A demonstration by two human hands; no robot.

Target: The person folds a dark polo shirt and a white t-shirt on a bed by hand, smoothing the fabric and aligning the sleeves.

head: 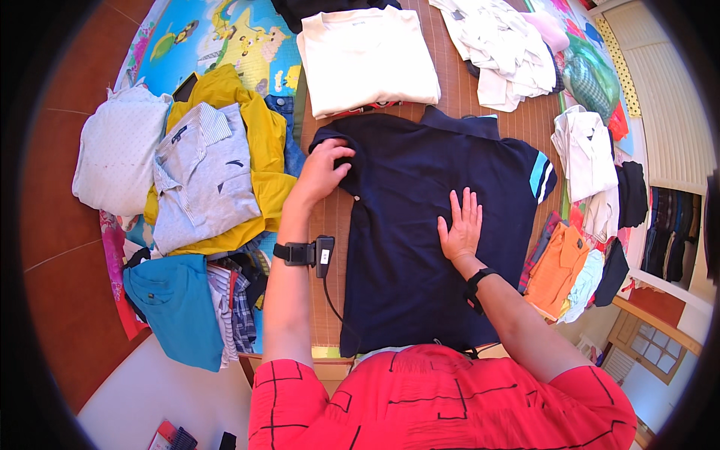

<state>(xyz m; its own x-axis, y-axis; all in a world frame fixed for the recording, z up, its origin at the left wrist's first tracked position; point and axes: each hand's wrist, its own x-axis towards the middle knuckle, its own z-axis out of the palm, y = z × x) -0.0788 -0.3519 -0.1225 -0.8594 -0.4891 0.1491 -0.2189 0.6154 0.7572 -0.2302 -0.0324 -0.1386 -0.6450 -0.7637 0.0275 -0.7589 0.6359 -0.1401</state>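
Observation:
A dark navy polo shirt (416, 247) lies spread out before me, its collar away from me and its back upward. Its right-hand sleeve bears light blue and white stripes. My left hand (329, 169) is at the shirt's left sleeve, fingers curled over the fabric; whether they pinch it I cannot tell. Flat on the middle right of the shirt rests my right hand (462, 222), fingers extended and holding nothing. Beyond the collar lies a folded white shirt (368, 62). Both wrists wear black bands, the left one with a small box and cable.
At left are a grey striped-collar polo (208, 174), a yellow garment (264, 129), a white dotted garment (121, 152) and a teal shirt (174, 304). White clothes (500, 50) are heaped at upper right. An orange polo (559, 264) and folded white shirts (588, 157) lie at right.

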